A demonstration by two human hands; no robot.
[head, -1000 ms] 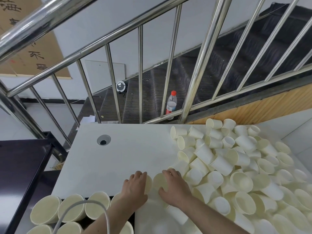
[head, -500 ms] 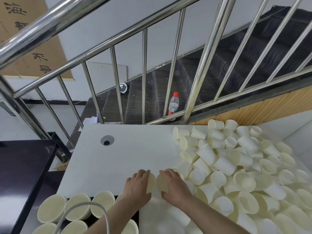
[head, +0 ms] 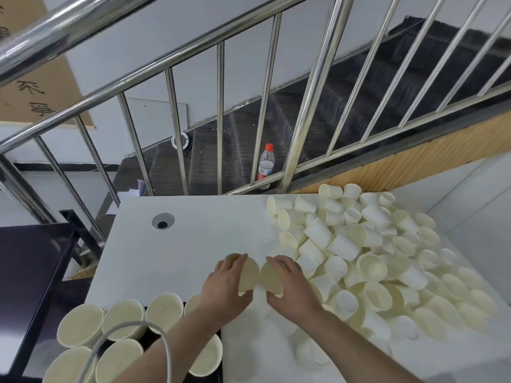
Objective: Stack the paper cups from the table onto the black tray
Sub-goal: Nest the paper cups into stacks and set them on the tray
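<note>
My left hand [head: 224, 286] grips a cream paper cup [head: 248, 275] and my right hand [head: 290, 286] grips another cup [head: 270, 277]. Both cups are held side by side just above the white table [head: 179, 252], their open mouths turned toward each other. A big heap of loose paper cups [head: 367, 261] covers the right half of the table. At the lower left, several upright cup stacks [head: 123, 324] stand on the black tray [head: 150, 336], which is mostly hidden under them and my left forearm.
A steel railing [head: 312, 106] runs behind the table, with dark stairs and a red-capped bottle [head: 266, 165] beyond. The table has a round cable hole [head: 162, 220]. A dark desk [head: 30, 261] stands to the left. A white cable [head: 132, 341] loops over the stacks.
Both hands have lifted their cups off the table and turned them more upright. The view has shifted slightly, with the table lower in frame.
</note>
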